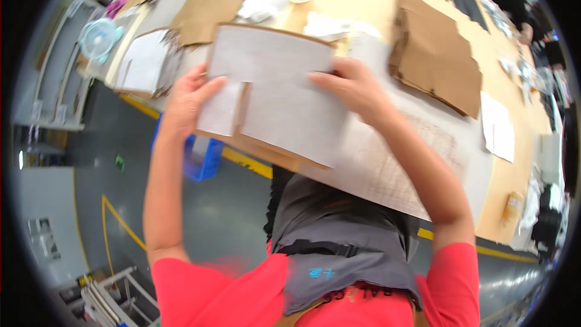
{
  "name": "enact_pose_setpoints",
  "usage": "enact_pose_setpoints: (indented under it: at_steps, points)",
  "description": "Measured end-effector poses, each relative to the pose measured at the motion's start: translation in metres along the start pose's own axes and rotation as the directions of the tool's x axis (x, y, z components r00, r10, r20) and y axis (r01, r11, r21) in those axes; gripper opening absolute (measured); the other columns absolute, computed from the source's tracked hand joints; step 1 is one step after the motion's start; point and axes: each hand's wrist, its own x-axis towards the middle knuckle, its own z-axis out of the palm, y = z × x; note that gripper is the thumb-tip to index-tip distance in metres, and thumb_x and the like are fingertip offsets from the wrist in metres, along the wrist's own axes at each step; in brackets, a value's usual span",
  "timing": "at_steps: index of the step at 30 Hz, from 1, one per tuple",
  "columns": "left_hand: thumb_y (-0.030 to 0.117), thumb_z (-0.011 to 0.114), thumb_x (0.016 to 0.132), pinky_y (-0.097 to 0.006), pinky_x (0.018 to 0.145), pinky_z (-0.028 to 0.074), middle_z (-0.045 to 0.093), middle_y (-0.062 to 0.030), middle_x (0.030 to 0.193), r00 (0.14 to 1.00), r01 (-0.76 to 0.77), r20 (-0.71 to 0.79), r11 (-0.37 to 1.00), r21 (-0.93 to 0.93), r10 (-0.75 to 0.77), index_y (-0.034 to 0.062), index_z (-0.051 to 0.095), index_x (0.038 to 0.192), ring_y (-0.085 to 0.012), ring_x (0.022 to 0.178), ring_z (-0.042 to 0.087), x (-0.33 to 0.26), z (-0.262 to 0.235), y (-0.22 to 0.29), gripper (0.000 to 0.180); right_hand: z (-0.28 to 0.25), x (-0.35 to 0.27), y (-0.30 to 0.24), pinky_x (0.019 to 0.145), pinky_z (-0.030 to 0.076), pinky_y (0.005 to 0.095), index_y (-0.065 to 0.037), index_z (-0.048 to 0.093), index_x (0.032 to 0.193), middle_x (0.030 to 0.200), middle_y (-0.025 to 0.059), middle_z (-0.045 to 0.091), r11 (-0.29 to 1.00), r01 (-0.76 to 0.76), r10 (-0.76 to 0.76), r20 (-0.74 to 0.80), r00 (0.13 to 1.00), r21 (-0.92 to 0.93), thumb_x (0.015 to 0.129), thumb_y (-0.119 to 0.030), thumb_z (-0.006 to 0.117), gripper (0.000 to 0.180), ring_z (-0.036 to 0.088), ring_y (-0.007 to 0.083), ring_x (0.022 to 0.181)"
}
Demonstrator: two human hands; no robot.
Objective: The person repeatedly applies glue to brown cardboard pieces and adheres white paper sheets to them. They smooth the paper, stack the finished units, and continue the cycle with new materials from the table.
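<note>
Here, the left hand (pixel 189 102) is gripping the left edge of a pale grey sheet (pixel 287 97) with brown edges, its thumb pressing on the face. The right hand (pixel 356 89) is grasping the right edge, its thumb also lying on top. The two hands are holding the sheet tilted over the near edge of the worktable (pixel 499 197), a narrow slot running in from its near side. To the right, a stack of brown sheets (pixel 433 54) is lying farther away; to the left, a stack of white sheets (pixel 142 63) is resting near a pale blue fan (pixel 98 39).
</note>
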Motion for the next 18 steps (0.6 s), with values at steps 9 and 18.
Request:
enact_pose_setpoints:
  at_steps: [9,18]
  points:
    - [0.017,0.078,0.087,-0.036,0.090,0.051,0.068,-0.0067,0.115,0.857,-0.135,-0.169,0.529,0.838,0.486,0.0094,0.068,0.130,-0.0203,0.107,0.064,0.037,-0.001,-0.039,0.044,-0.099,-0.030,0.069,0.081,0.054,0.0396,-0.008,0.067,0.100,0.099,0.0069,0.068,0.658,0.122,-0.489,-0.299,0.819,-0.743,0.088,-0.019,0.075,0.018,0.065,0.0279,0.095]
    - [0.013,0.076,0.088,-0.033,0.084,0.054,0.070,-0.0059,0.115,0.872,-0.374,0.058,0.586,0.719,0.485,0.0092,0.074,0.116,-0.0201,0.103,0.066,0.047,0.090,-0.014,0.028,-0.143,-0.046,0.096,0.070,0.054,0.0327,-0.008,0.060,0.086,0.088,0.0037,0.059,0.203,0.134,-0.599,-0.015,0.800,-0.970,0.082,-0.006,0.072,0.012,0.060,0.0205,0.081]
